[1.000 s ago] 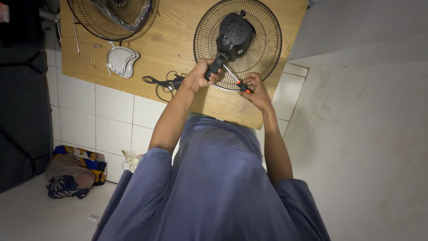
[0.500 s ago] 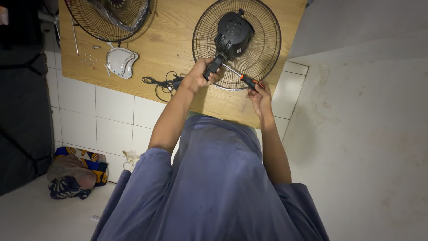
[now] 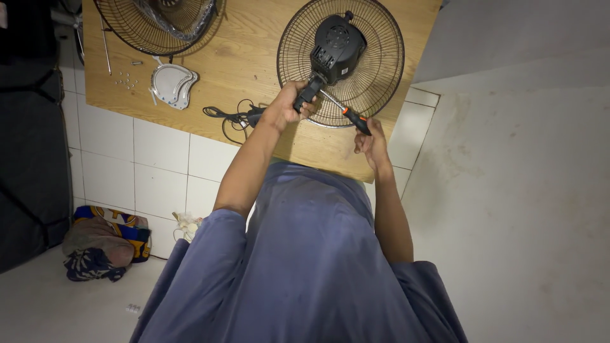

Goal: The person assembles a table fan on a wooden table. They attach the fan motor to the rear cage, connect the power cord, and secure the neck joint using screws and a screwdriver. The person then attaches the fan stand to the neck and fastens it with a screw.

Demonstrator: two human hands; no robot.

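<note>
A black fan motor housing (image 3: 337, 46) lies on a round wire fan grille (image 3: 381, 70) on a wooden table (image 3: 248, 57). My left hand (image 3: 286, 107) grips the black neck at the bottom of the motor housing. My right hand (image 3: 372, 141) holds a screwdriver (image 3: 346, 114) with an orange and black handle. Its metal shaft points up and left, with the tip near the base of the housing.
A second wire grille with a fan blade (image 3: 159, 19) lies at the table's far left. A white plastic part (image 3: 170, 84), small screws (image 3: 124, 79) and a black power cord (image 3: 232, 117) lie between. Crumpled cloth (image 3: 101, 244) sits on the tiled floor.
My right hand has slid down and right along the screwdriver to its handle end. My left hand keeps its grip on the fan neck.
</note>
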